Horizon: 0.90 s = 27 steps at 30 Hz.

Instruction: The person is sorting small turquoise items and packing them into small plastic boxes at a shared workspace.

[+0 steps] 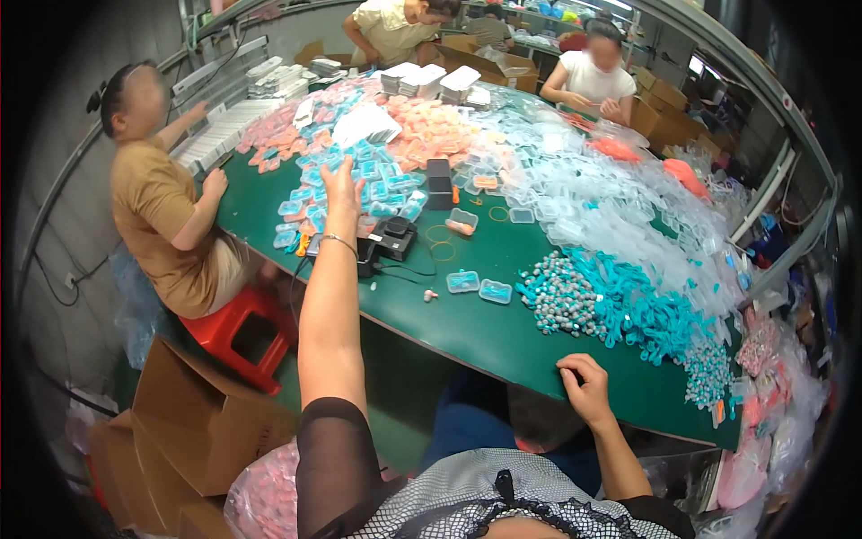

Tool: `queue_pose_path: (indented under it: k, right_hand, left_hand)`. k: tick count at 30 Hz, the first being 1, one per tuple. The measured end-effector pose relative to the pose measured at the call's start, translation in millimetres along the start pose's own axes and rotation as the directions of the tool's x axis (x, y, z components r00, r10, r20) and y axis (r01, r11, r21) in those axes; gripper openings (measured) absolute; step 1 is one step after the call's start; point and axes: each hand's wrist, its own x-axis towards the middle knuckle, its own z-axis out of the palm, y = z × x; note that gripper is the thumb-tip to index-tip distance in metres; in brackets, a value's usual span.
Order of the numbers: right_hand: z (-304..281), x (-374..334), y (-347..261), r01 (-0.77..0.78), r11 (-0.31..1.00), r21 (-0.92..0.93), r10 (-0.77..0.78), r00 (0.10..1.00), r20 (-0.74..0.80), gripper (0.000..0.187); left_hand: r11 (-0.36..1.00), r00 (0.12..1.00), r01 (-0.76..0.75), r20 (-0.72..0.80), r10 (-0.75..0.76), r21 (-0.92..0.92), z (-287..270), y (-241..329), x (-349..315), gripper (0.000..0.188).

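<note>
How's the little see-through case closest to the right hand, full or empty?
The little case isn't empty: something blue shows through its clear plastic. I cannot tell whether it's completely full.

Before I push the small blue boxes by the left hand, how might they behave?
The blue boxes lie loosely heaped, so they may slide apart. Their shiny plastic looks slippery. Being flat and blocky, they seem unlikely to roll.
</note>
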Motion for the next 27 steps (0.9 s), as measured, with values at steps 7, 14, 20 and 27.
queue_pose_path:
  k: [7, 14, 20, 27]
  right_hand:
    - [8.3, 0.3, 8.5, 0.041, 0.999, -0.005, -0.041, 0.997, -0.063, 0.011]
    - [3.4, 1.1, 6.5, 0.039, 0.994, 0.100, -0.035, 0.998, -0.049, 0.011]
    - [6.9, -0.5, 1.8, 0.048, 0.985, 0.166, -0.044, 0.999, -0.028, 0.011]
    - [5.2, -6.3, 5.7, 0.059, 0.985, 0.160, -0.053, 0.998, -0.045, 0.010]
  left_hand:
    - [0.954, 0.944, -0.138, 0.326, 0.045, 0.267, 34.0, -52.8, -94.9, 0.027]
    - [0.657, 0.614, -0.609, 0.789, 0.036, 0.444, 34.9, -101.3, -261.6, 0.024]
    - [-0.140, 0.532, -0.831, 0.842, 0.085, 0.539, 17.7, -107.3, -265.1, 0.049]
    - [-0.353, 0.518, -0.794, 0.855, 0.032, 0.494, 18.0, -116.0, -256.3, 0.046]
